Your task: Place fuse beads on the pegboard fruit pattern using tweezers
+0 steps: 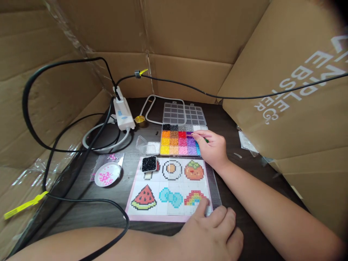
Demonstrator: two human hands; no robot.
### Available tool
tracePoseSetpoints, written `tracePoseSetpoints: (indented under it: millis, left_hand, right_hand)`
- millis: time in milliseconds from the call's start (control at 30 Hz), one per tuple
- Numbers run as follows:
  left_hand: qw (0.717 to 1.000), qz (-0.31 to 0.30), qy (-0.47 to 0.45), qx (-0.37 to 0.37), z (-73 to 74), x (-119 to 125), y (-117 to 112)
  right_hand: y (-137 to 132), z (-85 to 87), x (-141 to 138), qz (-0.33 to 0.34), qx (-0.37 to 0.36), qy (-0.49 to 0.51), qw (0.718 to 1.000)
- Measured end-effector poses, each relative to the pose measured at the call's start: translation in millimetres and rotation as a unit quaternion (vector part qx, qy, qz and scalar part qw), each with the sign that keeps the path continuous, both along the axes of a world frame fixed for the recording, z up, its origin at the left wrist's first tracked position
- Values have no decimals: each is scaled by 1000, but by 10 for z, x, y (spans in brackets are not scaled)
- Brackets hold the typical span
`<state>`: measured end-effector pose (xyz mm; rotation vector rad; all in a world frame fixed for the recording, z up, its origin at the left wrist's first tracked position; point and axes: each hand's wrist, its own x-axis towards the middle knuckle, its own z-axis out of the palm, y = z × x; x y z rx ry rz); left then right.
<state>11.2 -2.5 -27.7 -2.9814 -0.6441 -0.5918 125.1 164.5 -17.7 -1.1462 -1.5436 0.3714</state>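
Note:
My right hand (212,146) reaches over the right side of an open bead box (179,141) with many coloured compartments, fingers pinched on a thin tool whose tip sits at the purple and red beads. My left hand (214,230) rests curled at the near right corner of a clear pegboard (214,188), thumb pressing on it. The pegboard lies over a pattern sheet (170,188) showing a watermelon, a blue bow, a rainbow, an egg and a strawberry. A small tray of black beads (149,164) sits on the sheet's far left corner.
A round dish with pink beads (107,174) lies left of the sheet. A white adapter (123,113) with black and white cables (81,145) crosses the dark table. Small clear tubs (148,145) stand beside the bead box. Cardboard walls (285,90) enclose the table.

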Motion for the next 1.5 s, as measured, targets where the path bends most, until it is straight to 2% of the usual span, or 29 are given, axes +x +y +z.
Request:
tracePoseSetpoints:
  millis: [600,1000,1133,1267,1400,1500]
  left_hand:
    - [1000,-9,11,-19,45,-21,11]
    - [999,-13,19,-27,66,-26,13]
    - [998,-23,35,-39,74,-40,12]
    - [996,-31,55,-58,120,-57,16]
    - [994,-42,67,-72,170,-59,13]
    - [994,-35,60,-83,183,-53,-2]
  right_hand:
    - [8,8,-2,1,6,-19,1000]
    - [-24,56,-11,-4,-15,15,1000]
    - [-77,145,-3,-18,-24,63,998]
    - [-207,333,9,-19,-52,124,991]
    - [-459,520,40,-2,-52,134,990]
    - [-707,527,102,8,-89,112,990]
